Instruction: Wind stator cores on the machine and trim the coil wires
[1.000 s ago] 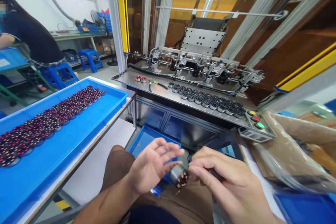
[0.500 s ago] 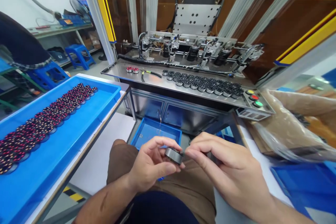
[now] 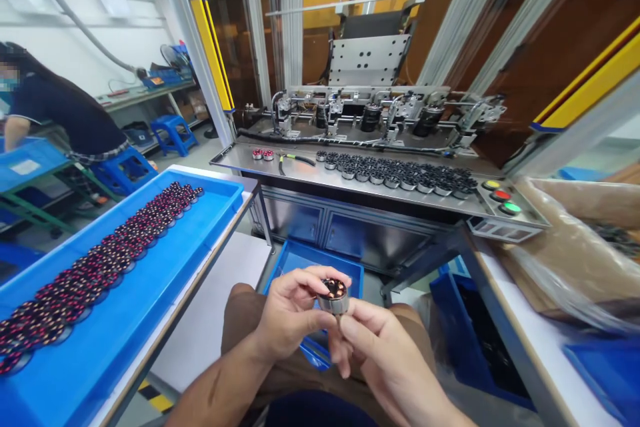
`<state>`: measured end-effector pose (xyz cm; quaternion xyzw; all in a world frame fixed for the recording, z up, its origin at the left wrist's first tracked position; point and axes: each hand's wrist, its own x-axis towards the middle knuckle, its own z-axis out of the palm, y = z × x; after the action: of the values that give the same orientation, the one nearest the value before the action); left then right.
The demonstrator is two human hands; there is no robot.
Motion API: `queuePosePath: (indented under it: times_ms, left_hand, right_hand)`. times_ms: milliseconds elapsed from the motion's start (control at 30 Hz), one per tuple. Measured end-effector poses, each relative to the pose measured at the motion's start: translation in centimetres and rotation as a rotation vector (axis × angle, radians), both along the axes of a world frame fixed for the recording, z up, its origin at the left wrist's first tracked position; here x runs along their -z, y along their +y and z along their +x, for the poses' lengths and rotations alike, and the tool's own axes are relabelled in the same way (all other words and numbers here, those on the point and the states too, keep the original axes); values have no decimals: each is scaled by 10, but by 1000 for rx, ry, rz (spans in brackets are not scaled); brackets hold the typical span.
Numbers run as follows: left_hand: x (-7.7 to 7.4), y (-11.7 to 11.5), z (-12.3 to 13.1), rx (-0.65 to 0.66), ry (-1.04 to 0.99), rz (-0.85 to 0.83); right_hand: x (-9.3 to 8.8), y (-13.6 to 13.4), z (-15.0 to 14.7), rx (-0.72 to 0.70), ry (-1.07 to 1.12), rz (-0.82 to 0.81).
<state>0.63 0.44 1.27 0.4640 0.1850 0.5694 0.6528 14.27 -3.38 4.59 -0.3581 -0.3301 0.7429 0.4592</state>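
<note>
Low in the middle, over my lap, both hands pinch one small round wound motor stator with copper coils facing up. My left hand grips it from the left with thumb and fingers closed round its rim. From below right, my right hand presses its fingers against the stator's underside and side.
A blue tray on my left holds several rows of red-wound stators. A steel machine shelf ahead carries several dark stators, pliers and coloured buttons. Blue bins sit on the floor; a plastic bag lies right. A person sits far left.
The stator has been turned so that its coils face up, and both hands have drawn closer together round it. My head has tilted down slightly.
</note>
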Motion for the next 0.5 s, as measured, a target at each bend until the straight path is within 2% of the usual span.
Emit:
queuePosePath:
  times_ms: [133,200,267,333,367,433,500]
  left_hand:
    - [-3,0,-1,25,39,32]
    - [-3,3,1,18,15,2]
    - [-3,8,3,-63,-4,-159]
    - [-2,8,5,-230,40,-333]
    - [-1,6,5,-302,98,-363]
    - [-1,-3,3,-338,263,-268]
    - [-4,-13,0,-279,430,-62]
  right_hand:
    - [3,2,0,-30,76,92]
    - [10,3,3,74,-15,220]
    - [19,4,9,285,-251,497]
    - [29,7,18,521,-583,879]
    - [33,8,23,613,-752,1053]
    - [39,11,33,698,-1021,1298]
    - [40,12,40,690,-1170,1419]
